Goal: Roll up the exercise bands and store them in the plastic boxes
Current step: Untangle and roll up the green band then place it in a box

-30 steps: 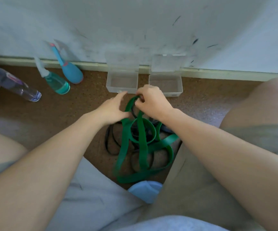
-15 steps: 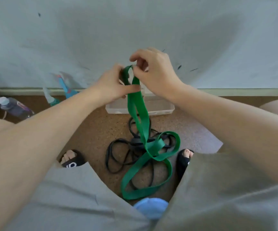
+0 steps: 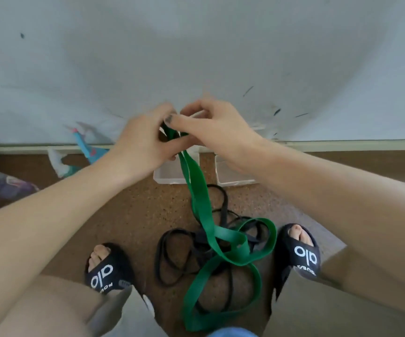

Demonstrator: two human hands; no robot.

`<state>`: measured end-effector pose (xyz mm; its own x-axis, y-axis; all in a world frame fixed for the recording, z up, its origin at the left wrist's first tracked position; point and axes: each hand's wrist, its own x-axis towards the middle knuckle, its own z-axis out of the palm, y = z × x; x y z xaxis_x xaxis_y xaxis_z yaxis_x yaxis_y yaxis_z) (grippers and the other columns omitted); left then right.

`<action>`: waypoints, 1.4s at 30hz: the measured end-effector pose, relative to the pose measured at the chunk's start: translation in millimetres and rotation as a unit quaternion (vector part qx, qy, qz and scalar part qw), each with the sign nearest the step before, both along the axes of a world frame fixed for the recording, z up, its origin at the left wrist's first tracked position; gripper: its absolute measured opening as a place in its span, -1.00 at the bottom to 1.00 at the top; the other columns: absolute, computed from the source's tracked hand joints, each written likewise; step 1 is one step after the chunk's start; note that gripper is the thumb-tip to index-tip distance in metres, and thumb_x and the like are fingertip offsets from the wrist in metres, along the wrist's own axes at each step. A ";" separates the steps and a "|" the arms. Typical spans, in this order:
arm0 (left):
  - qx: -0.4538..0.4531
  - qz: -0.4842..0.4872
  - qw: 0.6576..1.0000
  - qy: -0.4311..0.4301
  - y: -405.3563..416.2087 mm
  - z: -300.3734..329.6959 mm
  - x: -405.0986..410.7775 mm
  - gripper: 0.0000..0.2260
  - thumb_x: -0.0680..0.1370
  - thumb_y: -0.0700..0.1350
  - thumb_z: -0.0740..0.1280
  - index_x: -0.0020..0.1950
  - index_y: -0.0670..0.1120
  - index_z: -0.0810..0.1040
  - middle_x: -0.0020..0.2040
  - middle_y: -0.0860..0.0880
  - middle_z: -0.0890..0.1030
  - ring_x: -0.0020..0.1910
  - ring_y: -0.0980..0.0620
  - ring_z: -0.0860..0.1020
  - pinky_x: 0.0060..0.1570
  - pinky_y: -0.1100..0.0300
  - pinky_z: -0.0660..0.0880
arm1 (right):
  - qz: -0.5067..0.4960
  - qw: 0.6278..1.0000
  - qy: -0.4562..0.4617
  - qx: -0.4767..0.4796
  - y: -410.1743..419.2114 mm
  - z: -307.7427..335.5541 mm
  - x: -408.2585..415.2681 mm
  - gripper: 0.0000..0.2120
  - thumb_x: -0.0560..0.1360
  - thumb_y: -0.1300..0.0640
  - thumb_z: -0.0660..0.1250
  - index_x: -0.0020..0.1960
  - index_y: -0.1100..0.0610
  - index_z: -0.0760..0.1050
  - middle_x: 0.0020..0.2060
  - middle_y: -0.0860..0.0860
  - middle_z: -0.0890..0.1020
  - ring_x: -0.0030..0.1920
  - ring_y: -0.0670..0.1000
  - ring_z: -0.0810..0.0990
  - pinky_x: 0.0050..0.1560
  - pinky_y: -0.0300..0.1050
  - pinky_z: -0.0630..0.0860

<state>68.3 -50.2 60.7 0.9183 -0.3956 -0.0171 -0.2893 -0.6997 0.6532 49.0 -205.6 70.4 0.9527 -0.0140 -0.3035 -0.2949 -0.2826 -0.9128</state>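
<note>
- Green exercise band (image 3: 200, 190) hangs from both hands, raised in front of the pale wall (image 3: 196, 45); its lower loops lie on the cork-brown floor (image 3: 133, 215) between the 2 feet.
- Left hand (image 3: 143, 139) grips the band's top end, fingers curled round it.
- Right hand (image 3: 211, 127) pinches the same end from the other side, touching the left hand.
- Black bands (image 3: 172, 259) lie tangled on the floor under the green loops.
- 2 clear plastic boxes (image 3: 167, 176) stand by the wall, partly hidden behind the hands and wrists.
- Black slides (image 3: 104, 271) cover both feet.
- Spray bottles (image 3: 84, 147) lie to the left by the skirting, blurred.
</note>
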 end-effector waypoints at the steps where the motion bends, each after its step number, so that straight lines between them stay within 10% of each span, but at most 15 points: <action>1: -0.002 0.003 1.000 0.016 -0.9 0.3 0.3 -0.72 0.50 0.06 0.47 -0.04 -0.09 0.46 -0.23 -0.03 0.58 -0.32 0.22 0.57 -0.37 0.31 0.44 | -0.002 1.000 0.010 -0.011 0.4 -0.7 2.4 -0.66 0.48 -0.07 0.52 0.15 0.08 0.58 -0.02 0.01 0.69 -0.05 -0.04 0.70 0.01 -0.11 0.66; 9: -0.050 0.044 0.998 0.008 -12.5 21.2 -10.2 -0.62 0.48 0.14 0.46 -0.06 -0.11 0.40 -0.19 -0.04 0.57 -0.21 -0.04 0.64 -0.16 -0.17 0.56 | -0.022 0.997 0.007 0.071 -9.5 15.3 7.6 -0.70 0.45 0.11 0.58 0.10 0.16 0.60 -0.04 0.10 0.72 -0.06 0.05 0.75 0.03 0.00 0.69; 21: -0.045 0.014 0.996 -0.070 -18.6 48.7 -34.3 -0.60 0.49 0.13 0.50 0.21 -0.03 0.51 0.02 0.07 0.61 -0.16 -0.01 0.60 -0.05 0.03 0.56 | -0.081 0.944 0.009 0.320 -33.5 56.5 -28.9 -0.70 0.56 0.32 0.42 0.25 0.40 0.51 0.01 0.28 0.73 0.01 0.18 0.76 0.03 -0.02 0.70; 31: -0.046 -0.034 0.994 -0.090 -13.7 46.1 -29.8 -0.83 0.51 0.11 0.51 -0.04 0.10 0.58 -0.19 0.08 0.60 -0.22 0.11 0.53 -0.16 0.22 0.47 | 0.019 0.998 -0.013 0.062 -32.8 58.4 -36.8 -0.58 0.50 -0.04 0.52 0.20 0.21 0.55 -0.03 0.08 0.75 -0.05 0.01 0.76 0.03 -0.02 0.70; 42: -0.060 -0.035 0.997 -0.020 -18.3 42.8 -19.6 -0.73 0.49 -0.04 0.53 0.10 -0.02 0.53 -0.02 0.12 0.66 -0.04 0.20 0.66 0.04 0.22 0.62 | -0.037 0.986 -0.033 0.159 -39.7 61.2 -23.0 -0.77 0.53 0.27 0.45 0.14 0.25 0.49 -0.10 0.23 0.73 -0.15 0.16 0.76 -0.08 -0.02 0.72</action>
<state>48.7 -68.5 103.5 0.8872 -0.4561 0.0700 -0.3624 -0.5947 0.7176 26.1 -245.4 131.7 0.9706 0.0019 -0.2408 -0.2407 0.0419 -0.9697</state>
